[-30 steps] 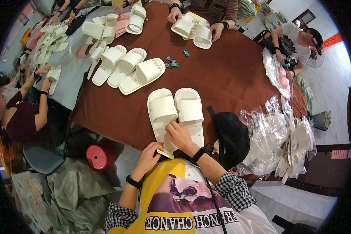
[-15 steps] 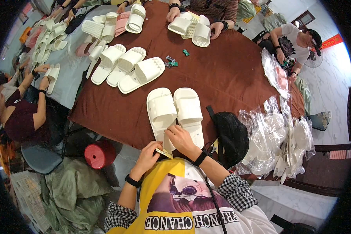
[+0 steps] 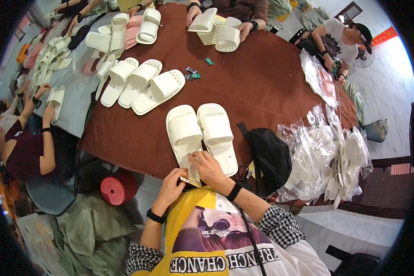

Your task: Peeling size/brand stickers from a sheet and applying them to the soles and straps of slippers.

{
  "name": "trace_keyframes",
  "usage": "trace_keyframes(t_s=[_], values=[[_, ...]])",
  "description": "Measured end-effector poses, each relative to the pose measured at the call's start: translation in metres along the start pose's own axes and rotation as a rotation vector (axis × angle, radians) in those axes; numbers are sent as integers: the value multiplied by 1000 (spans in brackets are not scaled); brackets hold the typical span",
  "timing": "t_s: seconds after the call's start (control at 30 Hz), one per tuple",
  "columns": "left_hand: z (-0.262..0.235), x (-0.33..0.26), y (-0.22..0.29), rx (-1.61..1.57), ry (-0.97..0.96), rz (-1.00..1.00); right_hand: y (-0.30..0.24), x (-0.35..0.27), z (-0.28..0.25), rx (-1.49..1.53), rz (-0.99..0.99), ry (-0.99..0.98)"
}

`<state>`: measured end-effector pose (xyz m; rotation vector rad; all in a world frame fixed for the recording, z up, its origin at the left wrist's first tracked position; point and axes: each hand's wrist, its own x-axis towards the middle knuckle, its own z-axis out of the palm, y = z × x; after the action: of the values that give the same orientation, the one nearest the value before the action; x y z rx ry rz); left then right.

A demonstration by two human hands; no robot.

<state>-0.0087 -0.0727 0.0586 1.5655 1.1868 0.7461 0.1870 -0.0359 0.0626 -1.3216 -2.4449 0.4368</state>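
A pair of white slide slippers lies side by side on the brown cloth in front of me: a left slipper [image 3: 183, 129] and a right slipper [image 3: 216, 131], toes pointing away. My right hand [image 3: 210, 171] reaches over the heel of the left slipper, its bent fingertips on or just above the insole; whether something small is between them is hidden. Beside that heel, at the table's near edge, my left hand [image 3: 170, 187] is closed on a narrow pale-yellow strip [image 3: 190, 181] that looks like a sticker sheet.
A black mesh bag [image 3: 270, 161] and plastic-wrapped slippers [image 3: 308, 161] lie right. More white slippers [image 3: 145, 83] stand far left, near small green packets [image 3: 195, 76]. Across the table a person's hands [image 3: 246, 30] hold slippers. A red stool [image 3: 117, 188] is at lower left.
The whole view has shifted slightly. My hands stay at the left slipper's heel with little movement. Across the table, the other person has tilted and shifted the slippers they hold.
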Motion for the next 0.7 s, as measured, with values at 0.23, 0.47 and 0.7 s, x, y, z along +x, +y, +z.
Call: trace_keyframes(t_s=[0.23,0.47,0.7], values=[[1,0,-2,28,6,1,-2,-7,5,-92,-62,-5],[0,2,-2,18,9,23,-5,-11,6,-165,-47,-5],[1,1,-2,-1,19,-12,-4,-13,-2,-116,-76,-40]])
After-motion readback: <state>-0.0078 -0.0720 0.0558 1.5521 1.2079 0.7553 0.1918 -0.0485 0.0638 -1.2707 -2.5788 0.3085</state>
